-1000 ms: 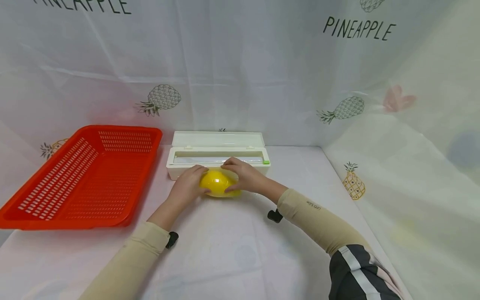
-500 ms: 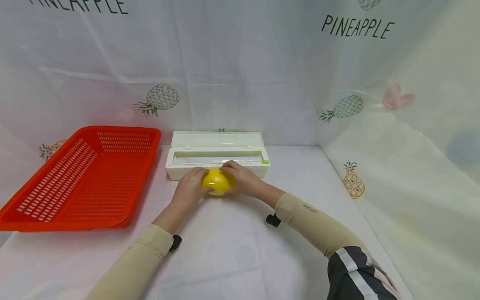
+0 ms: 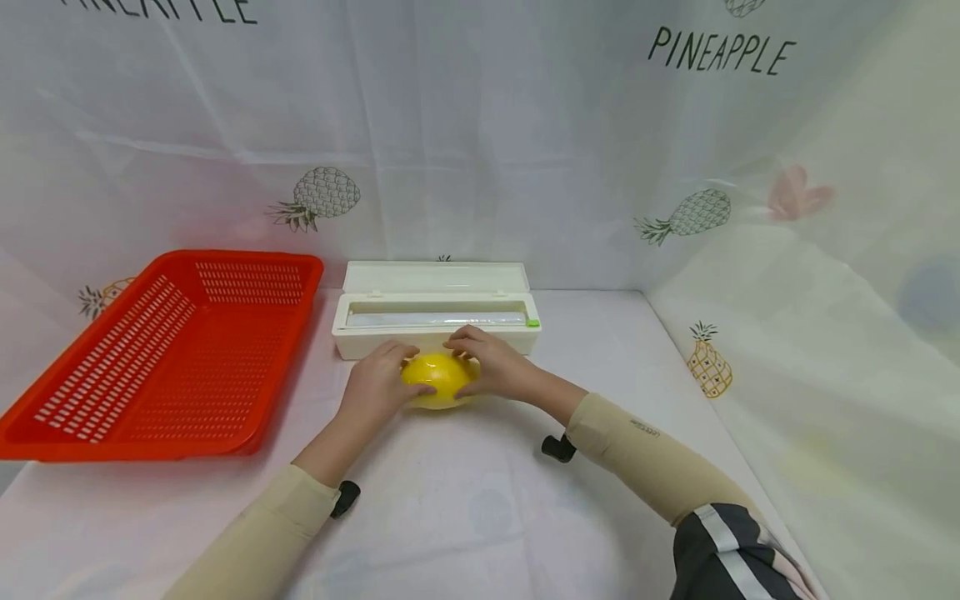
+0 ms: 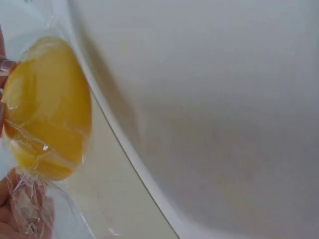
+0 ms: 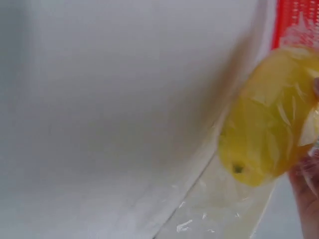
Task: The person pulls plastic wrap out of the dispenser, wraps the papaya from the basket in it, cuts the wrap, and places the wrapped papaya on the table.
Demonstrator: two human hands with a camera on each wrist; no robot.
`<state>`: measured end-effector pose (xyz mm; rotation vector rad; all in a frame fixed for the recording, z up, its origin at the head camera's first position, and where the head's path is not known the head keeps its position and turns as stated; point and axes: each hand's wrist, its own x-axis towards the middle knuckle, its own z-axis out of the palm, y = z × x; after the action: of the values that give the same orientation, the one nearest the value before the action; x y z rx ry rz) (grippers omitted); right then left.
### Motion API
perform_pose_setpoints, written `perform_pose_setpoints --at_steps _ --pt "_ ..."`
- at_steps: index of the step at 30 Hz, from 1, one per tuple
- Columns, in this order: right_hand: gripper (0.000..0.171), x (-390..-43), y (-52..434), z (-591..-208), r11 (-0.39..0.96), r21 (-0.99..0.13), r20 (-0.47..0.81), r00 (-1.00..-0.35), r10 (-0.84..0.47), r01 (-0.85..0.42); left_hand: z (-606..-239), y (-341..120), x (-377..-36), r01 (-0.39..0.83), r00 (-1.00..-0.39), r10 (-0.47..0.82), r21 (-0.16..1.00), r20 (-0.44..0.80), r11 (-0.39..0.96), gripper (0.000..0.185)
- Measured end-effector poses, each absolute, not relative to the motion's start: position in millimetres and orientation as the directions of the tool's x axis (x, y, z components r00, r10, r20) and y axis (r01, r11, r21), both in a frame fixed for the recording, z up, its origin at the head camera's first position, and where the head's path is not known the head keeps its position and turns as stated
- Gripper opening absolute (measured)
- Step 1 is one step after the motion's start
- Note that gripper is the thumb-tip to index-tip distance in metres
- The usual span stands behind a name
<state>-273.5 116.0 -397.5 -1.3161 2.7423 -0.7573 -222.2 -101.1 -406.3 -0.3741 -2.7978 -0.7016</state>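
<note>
A glossy yellow mango [image 3: 437, 379], wrapped in clear cling film, is between the two hands in front of the white box. My left hand [image 3: 375, 383] holds its left end, thumb along the near side and fingers at the far side. At the other end, my right hand [image 3: 497, 367] holds it with the thumb low and the fingers arched above. Wrinkled film [image 4: 32, 204] is bunched at the fingers in the left wrist view. In the right wrist view, film covers the mango [image 5: 269, 119], whose dark stem spot shows, and trails below it.
Behind the hands stands a white cling film box [image 3: 438, 342], its lid raised, a film roll [image 3: 435, 318] inside and a green slider at its right end. A red plastic basket [image 3: 202, 375] is at the left. Patterned cloth [image 3: 495, 150] hangs behind.
The mango dipped slightly away from view under the fingers, then came a little nearer to me. The right hand's fingers are now spread wider over it. Box and basket stay put.
</note>
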Motion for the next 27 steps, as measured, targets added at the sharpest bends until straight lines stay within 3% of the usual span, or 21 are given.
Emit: perform_pose_setpoints --at_steps 10,27 --pt "0.066 -275.0 113.7 -402.3 0.537 -0.573 0.118 -0.711 -0.694 -0.619 -407.8 -96.8 -219.4 0.234 -0.964 0.147 0.449 0.219 0.862 0.059" --pt "0.042 -275.3 103.4 -412.3 0.598 -0.546 0.158 -0.774 -0.613 -0.586 -413.0 -101.5 -230.3 0.219 -0.966 0.111 0.509 0.234 0.833 0.043"
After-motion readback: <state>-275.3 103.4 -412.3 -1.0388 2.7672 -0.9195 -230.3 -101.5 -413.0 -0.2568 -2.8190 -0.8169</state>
